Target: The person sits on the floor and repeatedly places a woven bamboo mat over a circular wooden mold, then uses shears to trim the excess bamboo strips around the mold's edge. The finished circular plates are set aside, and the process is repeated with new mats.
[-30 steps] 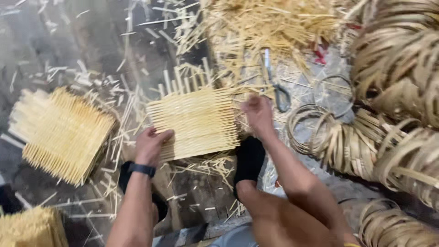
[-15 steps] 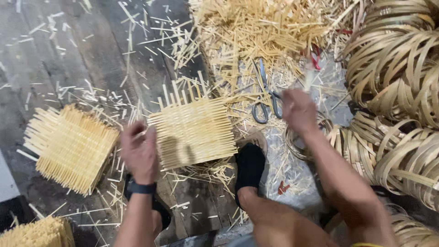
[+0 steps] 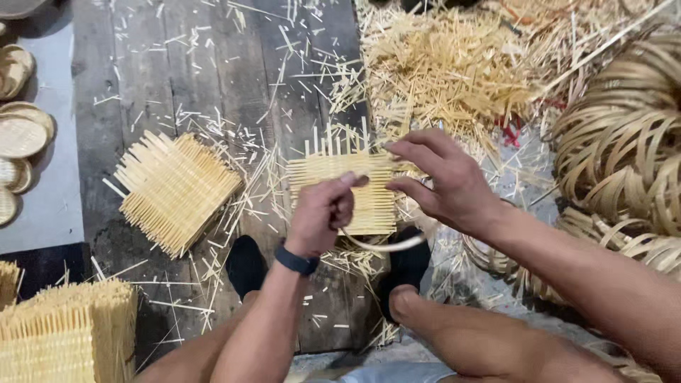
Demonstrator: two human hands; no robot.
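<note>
A square woven bamboo mat [image 3: 372, 202] with loose upright ends lies on the dark wooden floor between my feet. My left hand [image 3: 319, 213], with a dark band on the wrist, is closed in a fist over the mat's near left part, gripping a thin curved bamboo strip [image 3: 390, 245] that bows out to the right. My right hand [image 3: 447, 184] hovers over the mat's right edge with thumb and fingers spread, holding nothing I can see.
A second woven mat [image 3: 174, 191] lies to the left, and a stack of mats [image 3: 64, 333] fills the bottom left. Round woven dishes [image 3: 21, 135] sit at the far left. A pile of bamboo slivers [image 3: 440, 71] lies beyond, with coiled bamboo strips [image 3: 624, 142] at right.
My right hand has come back from the coils and scissors at the right to the mat's right edge. My left hand has closed on a curved strip over the mat.
</note>
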